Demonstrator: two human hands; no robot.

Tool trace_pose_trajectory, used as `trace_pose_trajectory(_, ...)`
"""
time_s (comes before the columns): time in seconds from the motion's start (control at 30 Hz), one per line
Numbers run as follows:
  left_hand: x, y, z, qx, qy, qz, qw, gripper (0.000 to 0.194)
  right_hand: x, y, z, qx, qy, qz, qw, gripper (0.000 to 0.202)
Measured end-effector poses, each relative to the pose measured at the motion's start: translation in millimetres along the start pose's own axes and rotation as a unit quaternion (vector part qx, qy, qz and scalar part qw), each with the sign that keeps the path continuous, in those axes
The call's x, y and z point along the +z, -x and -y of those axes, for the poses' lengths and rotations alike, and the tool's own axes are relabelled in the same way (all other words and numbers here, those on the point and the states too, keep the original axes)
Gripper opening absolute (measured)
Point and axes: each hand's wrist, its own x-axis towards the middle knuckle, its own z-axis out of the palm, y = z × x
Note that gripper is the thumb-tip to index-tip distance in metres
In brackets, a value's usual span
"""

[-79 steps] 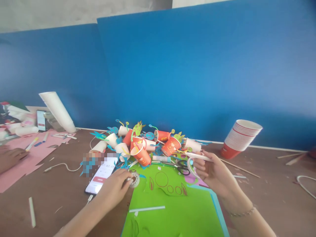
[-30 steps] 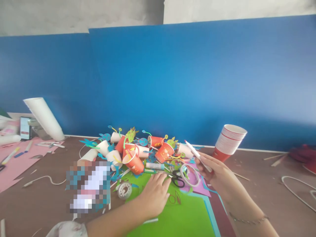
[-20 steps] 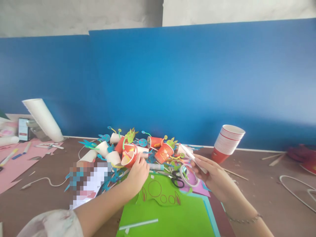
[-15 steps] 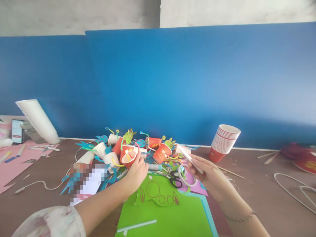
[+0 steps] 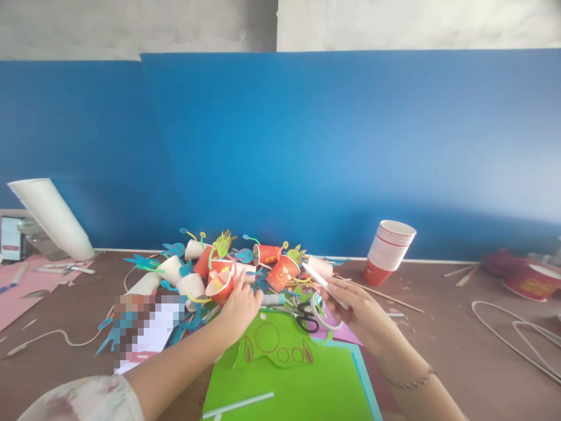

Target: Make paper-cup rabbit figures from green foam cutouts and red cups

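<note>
My left hand [image 5: 241, 307] is over the front of a pile of decorated paper cups, its index finger extended toward a red cup [image 5: 220, 285]. Nothing shows in its grasp. My right hand [image 5: 355, 307] grips a slim white pen-like object [image 5: 316, 275] that points up and left. Below my hands lies a green sheet [image 5: 289, 389] with a smaller green piece [image 5: 256, 344] on it, marked with circles and leaf shapes. Black-handled scissors [image 5: 307, 318] and a white tape ring [image 5: 322, 310] sit beside my right hand.
A stack of red and white cups [image 5: 390, 251] stands at the right, with wooden sticks [image 5: 394, 297] in front. White cups [image 5: 52, 219] lean at the left near pink paper [image 5: 20, 292]. A phone [image 5: 155, 327] lies left of the green sheet. Cables cross both sides.
The view has shifted slightly, moving the scene left. My left index finger is now straighter and apart from the curved pink strip. My right hand still holds the white object.
</note>
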Motion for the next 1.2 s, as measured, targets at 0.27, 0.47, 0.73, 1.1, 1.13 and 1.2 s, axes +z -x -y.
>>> trace_pose_trajectory(0.27,-17.5,3.6,8.7,-0.011,0.224,-0.094,0.97,0.029,14.3,-0.8,-14.1,-0.028,0.179,0.043,0.983,0.019)
trace_pose_trajectory(0.47,-19.7,8.8,4.0,-0.105,0.586,-0.096,0.797,0.02,21.5,-1.1,-26.7,-0.057,0.31,0.034,0.949,0.013)
trace_pose_trajectory(0.73,-14.4,12.6,6.2,-0.1,0.634,-0.092,0.762,0.019,15.4,-1.1,-23.1,-0.045,0.284,0.063,0.956,0.016)
trace_pose_trajectory(1.1,-2.8,59.1,-26.1,-0.013,0.502,-0.007,0.865,0.019,23.2,3.4,-23.6,0.011,-0.067,0.079,0.995,0.029)
trace_pose_trajectory(1.13,2.8,64.1,-31.5,0.007,0.471,-0.02,0.882,0.018,25.4,3.9,-26.4,0.011,-0.09,0.096,0.991,0.033)
trace_pose_trajectory(1.2,15.1,71.8,-41.0,0.082,0.395,-0.073,0.912,0.019,29.3,3.5,-34.6,0.006,-0.108,0.117,0.987,0.037)
